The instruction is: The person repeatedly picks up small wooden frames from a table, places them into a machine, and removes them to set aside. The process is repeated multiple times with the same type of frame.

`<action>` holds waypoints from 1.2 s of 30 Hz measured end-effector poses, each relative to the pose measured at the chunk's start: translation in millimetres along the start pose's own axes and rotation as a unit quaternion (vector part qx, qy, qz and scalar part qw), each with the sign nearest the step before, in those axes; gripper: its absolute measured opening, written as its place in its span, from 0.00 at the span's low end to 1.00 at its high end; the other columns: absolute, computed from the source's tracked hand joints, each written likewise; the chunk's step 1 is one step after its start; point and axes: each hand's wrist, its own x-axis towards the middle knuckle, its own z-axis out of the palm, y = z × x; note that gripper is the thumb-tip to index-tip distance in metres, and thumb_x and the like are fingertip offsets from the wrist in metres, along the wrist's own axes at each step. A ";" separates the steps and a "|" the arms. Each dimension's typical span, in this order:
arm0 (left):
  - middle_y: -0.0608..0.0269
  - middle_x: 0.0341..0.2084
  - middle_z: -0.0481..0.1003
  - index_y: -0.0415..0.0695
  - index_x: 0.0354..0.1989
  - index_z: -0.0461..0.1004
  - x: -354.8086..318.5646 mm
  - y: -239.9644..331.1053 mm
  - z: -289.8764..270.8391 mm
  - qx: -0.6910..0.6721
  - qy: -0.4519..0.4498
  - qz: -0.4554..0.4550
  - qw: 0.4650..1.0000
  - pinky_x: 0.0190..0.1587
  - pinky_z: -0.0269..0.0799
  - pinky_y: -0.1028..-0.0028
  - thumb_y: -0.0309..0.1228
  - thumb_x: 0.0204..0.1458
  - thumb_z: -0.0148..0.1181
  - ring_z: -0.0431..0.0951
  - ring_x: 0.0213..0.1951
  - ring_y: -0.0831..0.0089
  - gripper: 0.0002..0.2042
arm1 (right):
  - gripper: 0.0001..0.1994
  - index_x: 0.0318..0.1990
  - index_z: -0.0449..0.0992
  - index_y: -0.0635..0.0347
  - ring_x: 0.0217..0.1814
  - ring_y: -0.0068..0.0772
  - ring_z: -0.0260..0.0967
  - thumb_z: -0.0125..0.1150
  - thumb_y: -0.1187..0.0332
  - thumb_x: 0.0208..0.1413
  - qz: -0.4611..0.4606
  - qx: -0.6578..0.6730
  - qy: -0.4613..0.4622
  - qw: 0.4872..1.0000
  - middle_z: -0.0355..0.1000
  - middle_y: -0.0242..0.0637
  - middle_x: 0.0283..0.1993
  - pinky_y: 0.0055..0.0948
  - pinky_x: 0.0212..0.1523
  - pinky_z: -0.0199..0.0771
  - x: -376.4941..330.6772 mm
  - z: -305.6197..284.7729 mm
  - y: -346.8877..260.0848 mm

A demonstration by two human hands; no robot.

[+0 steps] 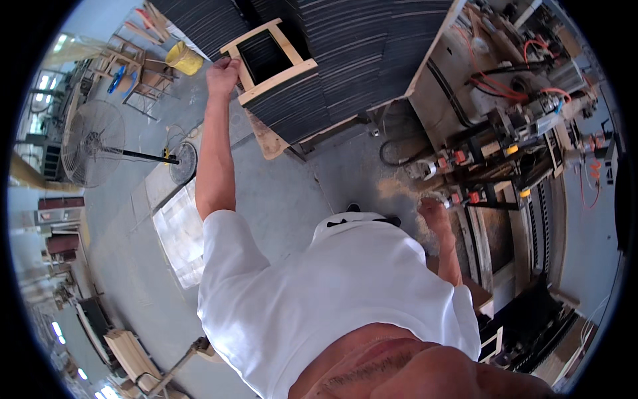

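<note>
My left arm reaches out to a small rectangular frame of pale wood (279,82), and my left hand (222,74) is closed on its left rail. This frame lies on top of a tall stack of dark-edged panels (372,60). Through its opening only black shows. My right hand (434,214) hangs low at my right side, beside the clamps of a machine (458,196). Its fingers are curled in, and I see nothing in them.
A board (266,136) juts out below the stack. At left stand a round fan (93,143), a yellow bucket (185,58) and a pale sheet (181,233) on the grey floor. Machinery with orange hoses (495,90) lines the right side. Sawdust (395,186) lies near it.
</note>
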 end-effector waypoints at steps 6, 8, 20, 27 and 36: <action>0.51 0.38 0.80 0.35 0.47 0.77 -86.1 85.3 34.4 0.269 -0.060 0.242 0.930 0.44 0.73 0.67 0.37 0.47 0.68 0.81 0.39 0.60 0.22 | 0.17 0.47 0.77 0.65 0.38 0.33 0.77 0.65 0.68 0.50 0.043 0.036 0.019 0.998 0.78 0.43 0.36 0.31 0.40 0.75 -22.7 20.0 24.1; 0.53 0.39 0.80 0.38 0.48 0.77 -99.1 88.4 41.3 0.343 -0.167 0.319 0.868 0.46 0.72 0.67 0.37 0.46 0.69 0.80 0.42 0.58 0.23 | 0.17 0.48 0.77 0.64 0.37 0.33 0.77 0.65 0.67 0.50 0.054 0.059 0.020 0.997 0.78 0.43 0.36 0.31 0.40 0.75 -27.7 24.4 31.5; 0.46 0.38 0.78 0.39 0.47 0.74 -115.0 95.9 84.0 0.452 -0.183 0.265 0.832 0.49 0.71 0.59 0.41 0.41 0.71 0.77 0.46 0.51 0.26 | 0.13 0.44 0.77 0.64 0.35 0.24 0.75 0.65 0.71 0.51 0.099 0.096 0.090 0.986 0.78 0.39 0.33 0.26 0.36 0.75 -94.4 17.5 85.2; 0.47 0.39 0.79 0.45 0.46 0.75 -106.5 87.0 84.6 0.481 -0.147 0.247 0.828 0.49 0.72 0.59 0.45 0.39 0.71 0.78 0.46 0.51 0.26 | 0.14 0.45 0.77 0.65 0.37 0.26 0.76 0.65 0.70 0.51 0.126 0.069 0.120 0.982 0.78 0.40 0.33 0.28 0.37 0.75 -154.6 -0.6 122.8; 0.42 0.47 0.75 0.33 0.54 0.70 -115.9 107.2 98.7 0.514 -0.121 0.283 0.801 0.55 0.70 0.60 0.47 0.42 0.70 0.75 0.51 0.49 0.35 | 0.19 0.52 0.74 0.59 0.52 0.54 0.70 0.60 0.66 0.52 0.161 -0.031 0.215 0.963 0.73 0.51 0.50 0.43 0.51 0.71 -247.5 -101.3 85.1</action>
